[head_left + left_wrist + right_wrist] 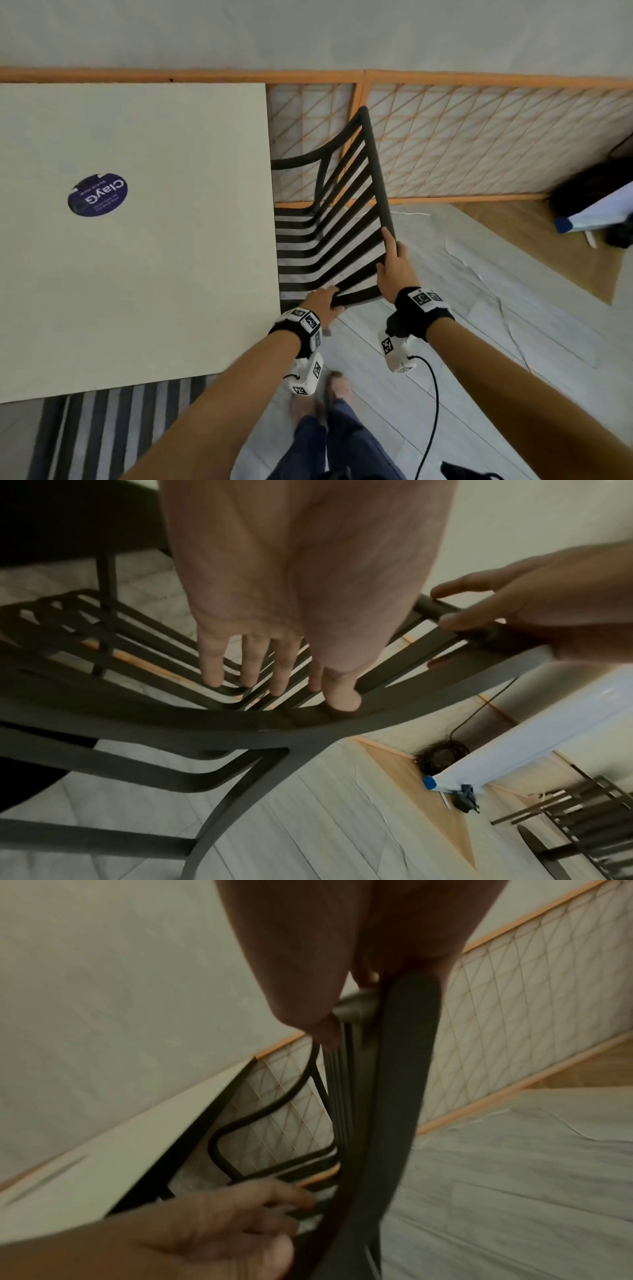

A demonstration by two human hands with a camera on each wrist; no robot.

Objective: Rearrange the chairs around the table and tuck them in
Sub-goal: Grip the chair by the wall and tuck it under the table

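A black slatted chair (329, 233) stands at the right side of the cream table (137, 240), its seat partly under the tabletop. My left hand (330, 296) holds the chair's near side rail, thumb on the rail (342, 699) and fingers (250, 666) reaching over the slats. My right hand (392, 250) grips the top rail of the chair back, with its fingers wrapped round the bar (479, 615). In the right wrist view the chair's back rail (394, 1096) runs down from my right hand (325, 947), and my left hand (222, 1226) is at the bottom beside the table edge (103, 1164).
A wooden lattice screen (479, 137) stands close behind the chair and table. A striped rug (102, 428) lies under the table's near side. A white-and-blue roll and a dark bundle (592, 205) lie on the floor at right. Another dark chair (582, 818) stands further off. My feet (329, 394) are just behind the chair.
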